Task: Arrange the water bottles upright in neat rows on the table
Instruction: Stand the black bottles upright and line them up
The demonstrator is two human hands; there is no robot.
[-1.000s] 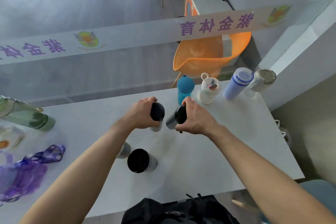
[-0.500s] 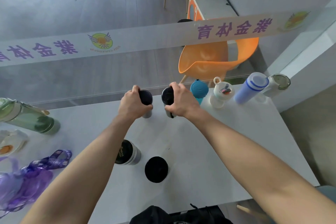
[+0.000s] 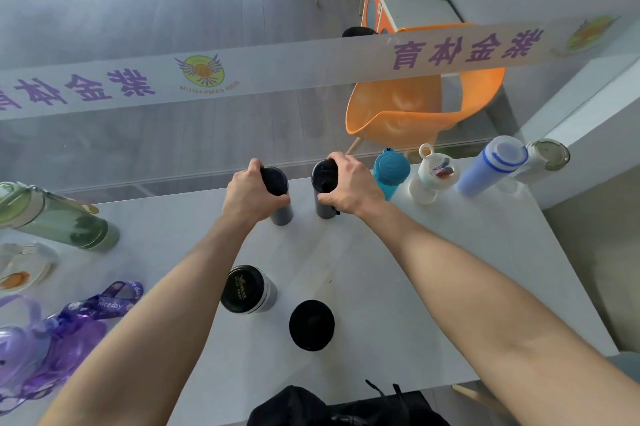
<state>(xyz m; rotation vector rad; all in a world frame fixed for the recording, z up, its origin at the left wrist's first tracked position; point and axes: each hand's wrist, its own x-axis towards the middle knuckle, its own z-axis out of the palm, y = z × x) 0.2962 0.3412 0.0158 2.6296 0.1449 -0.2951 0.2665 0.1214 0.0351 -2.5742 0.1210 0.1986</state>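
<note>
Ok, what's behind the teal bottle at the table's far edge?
An orange chair, beyond the glass. The teal bottle hides part of its base; the lettered strip crosses its top.

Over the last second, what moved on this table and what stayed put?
Both hands carried their bottles away from the person to the far edge of the table: the left hand grips the left dark bottle, the right hand the right dark bottle, now beside the teal bottle. The right one, tilted earlier, looks upright. Neither grip was released. The teal bottle and the two black-lidded bottles stayed put.
</note>
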